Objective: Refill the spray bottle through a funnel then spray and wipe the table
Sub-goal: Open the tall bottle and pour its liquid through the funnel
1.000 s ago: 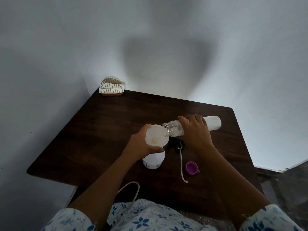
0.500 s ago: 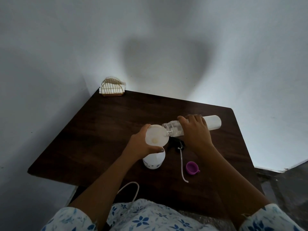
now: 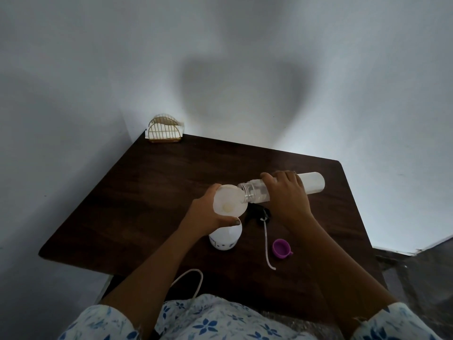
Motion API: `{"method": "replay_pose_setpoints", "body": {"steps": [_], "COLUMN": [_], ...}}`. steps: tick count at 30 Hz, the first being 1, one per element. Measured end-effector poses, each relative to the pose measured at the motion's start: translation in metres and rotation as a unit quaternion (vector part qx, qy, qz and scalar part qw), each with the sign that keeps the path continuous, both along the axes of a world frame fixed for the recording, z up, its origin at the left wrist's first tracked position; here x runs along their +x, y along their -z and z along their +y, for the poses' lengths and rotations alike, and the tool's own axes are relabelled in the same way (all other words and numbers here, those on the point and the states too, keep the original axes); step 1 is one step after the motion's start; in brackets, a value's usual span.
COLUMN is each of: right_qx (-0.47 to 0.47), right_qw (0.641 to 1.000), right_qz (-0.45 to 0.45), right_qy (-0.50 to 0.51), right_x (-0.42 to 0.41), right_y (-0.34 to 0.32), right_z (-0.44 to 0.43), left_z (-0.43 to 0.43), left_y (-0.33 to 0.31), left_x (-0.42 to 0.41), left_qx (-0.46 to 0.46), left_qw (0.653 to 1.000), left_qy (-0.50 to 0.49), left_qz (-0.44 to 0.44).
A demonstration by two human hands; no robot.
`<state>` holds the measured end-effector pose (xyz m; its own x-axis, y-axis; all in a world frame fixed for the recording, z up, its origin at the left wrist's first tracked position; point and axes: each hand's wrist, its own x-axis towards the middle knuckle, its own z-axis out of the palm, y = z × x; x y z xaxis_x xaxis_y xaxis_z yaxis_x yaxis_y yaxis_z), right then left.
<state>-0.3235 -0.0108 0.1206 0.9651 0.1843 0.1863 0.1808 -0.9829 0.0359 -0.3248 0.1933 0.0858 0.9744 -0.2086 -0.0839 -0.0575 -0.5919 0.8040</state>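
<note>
A white spray bottle (image 3: 225, 238) stands upright near the middle of the dark wooden table (image 3: 137, 192), with a white funnel (image 3: 229, 200) seated in its neck. My left hand (image 3: 208, 217) grips the funnel's rim. My right hand (image 3: 288, 197) holds a clear refill bottle (image 3: 311, 184) tipped almost level, its open mouth over the funnel's right edge. The black spray head (image 3: 259, 215) with its white dip tube (image 3: 267, 244) lies on the table just right of the spray bottle. A purple cap (image 3: 281, 248) lies beside the tube.
A gold wire napkin holder (image 3: 164, 130) with white napkins stands at the table's far left corner against the wall. A white cord (image 3: 193, 278) loops off the near edge. Walls close in behind and to the left.
</note>
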Motion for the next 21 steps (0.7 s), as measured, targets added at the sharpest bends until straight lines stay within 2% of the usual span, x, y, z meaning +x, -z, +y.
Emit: {"method": "replay_pose_setpoints", "body": {"steps": [21], "right_qx": [0.012], "right_qw": [1.000], "right_qz": [-0.004], "right_qy": [0.000], "right_x": [-0.0010], "right_y": [0.0014], "right_z": [0.0002], "left_z": [0.0011], "left_y": [0.0040], "left_x": [-0.0012], "left_qx": [-0.003], "left_qw": [1.000], "left_qy": [-0.004], "left_qz": [0.000]}}
